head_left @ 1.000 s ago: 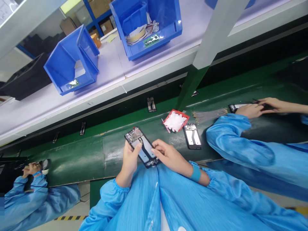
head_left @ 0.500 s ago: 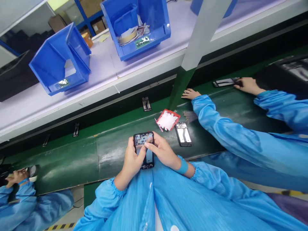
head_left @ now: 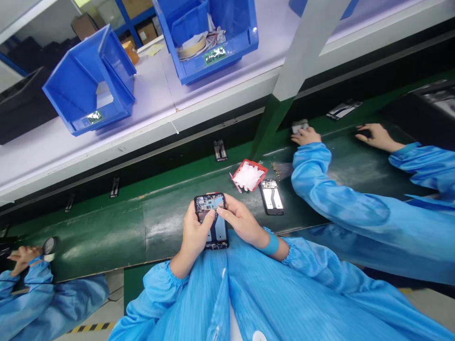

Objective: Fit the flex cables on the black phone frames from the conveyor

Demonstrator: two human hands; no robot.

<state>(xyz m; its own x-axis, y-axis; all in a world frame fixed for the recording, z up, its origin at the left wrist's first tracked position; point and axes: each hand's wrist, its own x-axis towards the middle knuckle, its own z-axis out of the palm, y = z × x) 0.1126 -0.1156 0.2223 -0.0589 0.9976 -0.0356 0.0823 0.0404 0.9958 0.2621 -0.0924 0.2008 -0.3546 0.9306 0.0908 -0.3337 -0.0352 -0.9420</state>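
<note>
An opened phone (head_left: 217, 230), its circuit board and battery bay showing, is held upright over the bench edge close to my body. My left hand (head_left: 195, 230) wraps its left side, with the thumb lying across the inside. From the right, my right hand (head_left: 241, 220) grips the upper edge, its thumb pressing on the board near the left thumb. Beyond my right hand sits a red tray (head_left: 250, 175) heaped with small white pieces. Another opened phone (head_left: 272, 196) lies on the green bench beside it. What lies under my thumbs is hidden.
Several phone frames, one of them here (head_left: 220, 150), lie along the bench's far strip. Thin pins (head_left: 282, 169) lie near a green-and-white post (head_left: 289, 85). Blue bins (head_left: 92, 85) stand on the upper shelf. A co-worker's sleeve (head_left: 341, 203) reaches in at right; another person's hands (head_left: 26, 257) are far left.
My right thumb has drawn back slightly from the left thumb on the board. At right, the co-worker has let go of one phone frame and now touches another piece by the post.
</note>
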